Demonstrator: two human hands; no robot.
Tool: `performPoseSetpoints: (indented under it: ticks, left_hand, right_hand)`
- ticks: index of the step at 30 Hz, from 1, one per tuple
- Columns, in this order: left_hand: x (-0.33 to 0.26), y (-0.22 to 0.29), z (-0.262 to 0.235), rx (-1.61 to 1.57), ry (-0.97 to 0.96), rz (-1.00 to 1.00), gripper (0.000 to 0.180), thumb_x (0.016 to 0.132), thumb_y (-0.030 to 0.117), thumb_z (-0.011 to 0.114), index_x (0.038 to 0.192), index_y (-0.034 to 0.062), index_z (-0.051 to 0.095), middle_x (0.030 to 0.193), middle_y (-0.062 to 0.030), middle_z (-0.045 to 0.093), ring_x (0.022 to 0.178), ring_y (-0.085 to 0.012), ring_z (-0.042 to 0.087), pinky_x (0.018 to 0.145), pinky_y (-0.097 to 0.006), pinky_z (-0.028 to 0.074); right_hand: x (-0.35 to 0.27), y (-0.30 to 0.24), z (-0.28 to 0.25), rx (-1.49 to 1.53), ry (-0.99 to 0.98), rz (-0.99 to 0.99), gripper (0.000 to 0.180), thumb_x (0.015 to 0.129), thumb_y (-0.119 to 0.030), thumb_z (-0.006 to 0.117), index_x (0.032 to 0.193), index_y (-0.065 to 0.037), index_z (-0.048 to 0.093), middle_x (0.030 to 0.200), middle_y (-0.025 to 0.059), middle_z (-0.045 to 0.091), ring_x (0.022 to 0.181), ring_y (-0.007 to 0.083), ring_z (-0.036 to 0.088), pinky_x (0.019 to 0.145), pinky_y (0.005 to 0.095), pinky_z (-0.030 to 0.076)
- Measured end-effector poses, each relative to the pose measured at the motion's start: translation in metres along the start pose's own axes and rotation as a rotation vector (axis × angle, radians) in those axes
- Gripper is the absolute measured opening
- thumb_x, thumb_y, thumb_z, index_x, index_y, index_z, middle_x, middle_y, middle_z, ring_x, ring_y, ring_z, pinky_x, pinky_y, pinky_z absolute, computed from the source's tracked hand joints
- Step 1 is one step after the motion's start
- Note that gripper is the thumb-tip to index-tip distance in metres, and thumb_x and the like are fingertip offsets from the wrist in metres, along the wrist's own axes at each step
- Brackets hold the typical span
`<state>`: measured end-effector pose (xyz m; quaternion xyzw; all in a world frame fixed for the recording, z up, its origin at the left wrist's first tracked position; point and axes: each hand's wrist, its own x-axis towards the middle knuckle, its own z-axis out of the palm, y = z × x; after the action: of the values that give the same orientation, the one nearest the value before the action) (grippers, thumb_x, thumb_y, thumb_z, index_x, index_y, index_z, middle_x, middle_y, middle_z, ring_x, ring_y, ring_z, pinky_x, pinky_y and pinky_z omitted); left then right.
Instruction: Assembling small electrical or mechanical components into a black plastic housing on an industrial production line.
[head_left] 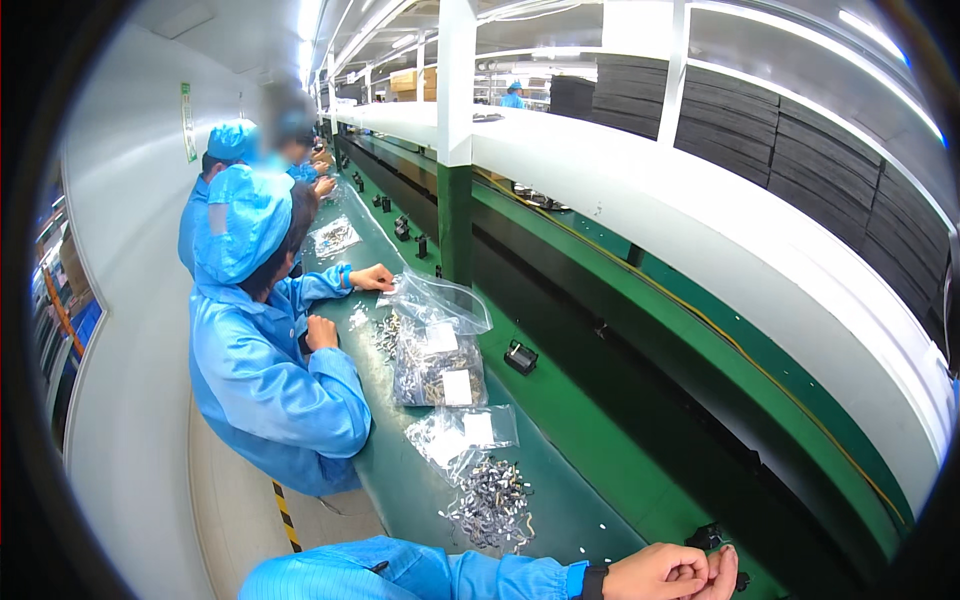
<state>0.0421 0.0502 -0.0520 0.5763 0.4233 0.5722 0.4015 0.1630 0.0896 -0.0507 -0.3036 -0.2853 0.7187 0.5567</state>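
My left hand is at the lower edge, right of centre, reaching in from a blue sleeve with a black band at the wrist. Its fingers are curled and pressed together. Against it is my right hand, of which only some bent fingers show; the rest is cut off by the frame. Whatever the fingers pinch is too small or hidden to make out. A small black device sits just beyond the fingertips on the green ledge. On the bench to the left lies a heap of small black, white and tan cable-like parts.
Clear plastic bags of small parts with white labels lie along the green bench. A co-worker in blue sits at left, one hand at a bag. More black devices dot the ledge beside a dark channel. A green-white post stands ahead.
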Motion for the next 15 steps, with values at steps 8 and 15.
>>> performPoseSetpoints:
  ticks: [8, 15]
  left_hand:
    - [0.003, -0.002, -0.001, 0.023, 0.000, -0.004, 0.019, 0.092, 0.023, 0.075, 0.090, 0.0050, 0.069, 0.072, -0.0038, 0.065, 0.065, -0.0117, 0.059, 0.058, -0.030, 0.046]
    - [0.003, 0.005, 0.000, -0.023, -0.010, -0.016, 0.020, 0.091, 0.023, 0.075, 0.090, 0.0039, 0.069, 0.072, -0.0049, 0.064, 0.064, -0.0127, 0.059, 0.059, -0.030, 0.047]
  right_hand:
    - [-0.005, -0.004, 0.022, -0.113, 0.215, -0.033, 0.019, 0.104, -0.020, 0.057, 0.088, -0.010, 0.054, 0.077, -0.0011, 0.049, 0.069, 0.0126, 0.051, 0.062, 0.0301, 0.042]
    - [-0.004, -0.007, 0.010, -0.092, 0.078, -0.061, 0.021, 0.105, -0.018, 0.055, 0.085, -0.011, 0.050, 0.076, -0.0006, 0.046, 0.068, 0.0126, 0.049, 0.061, 0.0294, 0.041]
